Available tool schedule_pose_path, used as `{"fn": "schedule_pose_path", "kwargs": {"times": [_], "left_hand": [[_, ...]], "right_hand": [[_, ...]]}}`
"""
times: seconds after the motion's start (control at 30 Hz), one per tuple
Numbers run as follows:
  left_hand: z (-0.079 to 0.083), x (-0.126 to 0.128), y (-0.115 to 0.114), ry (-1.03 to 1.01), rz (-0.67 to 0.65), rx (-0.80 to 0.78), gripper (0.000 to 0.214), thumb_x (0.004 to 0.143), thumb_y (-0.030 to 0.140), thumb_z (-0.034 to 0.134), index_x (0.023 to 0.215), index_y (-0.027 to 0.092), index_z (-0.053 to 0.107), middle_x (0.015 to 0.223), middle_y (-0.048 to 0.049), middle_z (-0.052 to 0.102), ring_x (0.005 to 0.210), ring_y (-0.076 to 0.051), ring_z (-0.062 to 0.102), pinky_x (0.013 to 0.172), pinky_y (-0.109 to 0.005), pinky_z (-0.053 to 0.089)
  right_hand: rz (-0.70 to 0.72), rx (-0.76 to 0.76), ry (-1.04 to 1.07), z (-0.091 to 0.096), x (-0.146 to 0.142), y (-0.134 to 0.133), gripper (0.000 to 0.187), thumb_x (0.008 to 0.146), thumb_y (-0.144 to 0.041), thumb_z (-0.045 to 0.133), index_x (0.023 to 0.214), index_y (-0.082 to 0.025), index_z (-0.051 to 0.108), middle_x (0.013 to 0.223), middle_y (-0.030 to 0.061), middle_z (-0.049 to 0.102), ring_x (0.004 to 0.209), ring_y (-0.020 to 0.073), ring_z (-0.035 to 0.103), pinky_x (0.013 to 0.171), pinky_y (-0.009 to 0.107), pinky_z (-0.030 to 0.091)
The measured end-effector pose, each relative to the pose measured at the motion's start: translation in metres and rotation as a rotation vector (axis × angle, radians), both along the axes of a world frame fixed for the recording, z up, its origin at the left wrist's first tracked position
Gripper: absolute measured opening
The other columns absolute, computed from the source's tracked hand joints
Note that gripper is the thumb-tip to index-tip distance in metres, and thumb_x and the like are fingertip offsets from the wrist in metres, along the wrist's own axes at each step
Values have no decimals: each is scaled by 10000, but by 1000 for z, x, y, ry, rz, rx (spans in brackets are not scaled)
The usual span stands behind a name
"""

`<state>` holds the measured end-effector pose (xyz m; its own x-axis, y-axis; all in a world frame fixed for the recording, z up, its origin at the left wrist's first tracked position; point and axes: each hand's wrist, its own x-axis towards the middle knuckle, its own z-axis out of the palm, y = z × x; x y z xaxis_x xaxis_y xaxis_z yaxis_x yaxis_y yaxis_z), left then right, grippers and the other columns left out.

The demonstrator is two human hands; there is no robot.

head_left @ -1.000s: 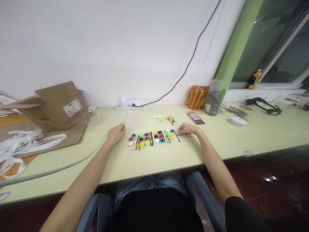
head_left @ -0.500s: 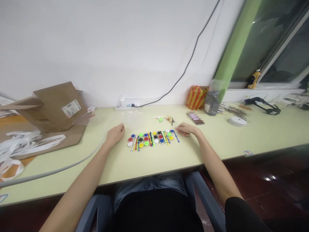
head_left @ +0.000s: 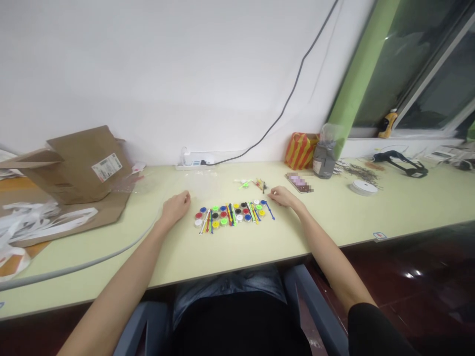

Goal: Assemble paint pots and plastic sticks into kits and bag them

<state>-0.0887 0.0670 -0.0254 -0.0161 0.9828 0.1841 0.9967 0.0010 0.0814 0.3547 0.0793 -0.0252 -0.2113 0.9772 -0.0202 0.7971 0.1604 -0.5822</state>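
My left hand [head_left: 177,205] rests on the table with its fingers curled in, just left of a cluster of small parts. My right hand [head_left: 281,196] lies at the cluster's right end, fingers curled together; no object shows in either one. Between them sit several small round pieces with coloured tops, such as a red disc [head_left: 199,215] and a yellow disc [head_left: 215,224], laid out in rows. Among these lie thin plastic arrows in several colours, including a blue arrow [head_left: 270,210] near my right hand. Behind, a loose little pile of arrows [head_left: 260,184] lies beside a green piece [head_left: 244,185].
An opened cardboard box [head_left: 81,163] and white strips [head_left: 55,220] are at left, near a grey cable [head_left: 111,253]. A power strip [head_left: 196,165] sits by the wall. To the right are a phone [head_left: 299,182], striped bag [head_left: 300,151], white roll [head_left: 363,188] and black headset strap [head_left: 401,162].
The fingers of my right hand have drawn in more closely. My left hand stays where it was, and the coloured parts keep their arrangement. The view has shifted slightly.
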Motion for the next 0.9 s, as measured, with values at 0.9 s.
{"fn": "schedule_pose_path", "kwargs": {"times": [0.9], "left_hand": [[7, 8, -9, -39, -26, 39, 259, 945, 277, 362, 981, 240, 616, 910, -65, 712, 860, -255, 646, 659, -307, 376]], "right_hand": [[212, 469, -389, 18, -104, 78, 186, 881, -83, 527, 977, -160, 668, 1027, 149, 719, 1025, 281, 587, 889, 365, 361]]}}
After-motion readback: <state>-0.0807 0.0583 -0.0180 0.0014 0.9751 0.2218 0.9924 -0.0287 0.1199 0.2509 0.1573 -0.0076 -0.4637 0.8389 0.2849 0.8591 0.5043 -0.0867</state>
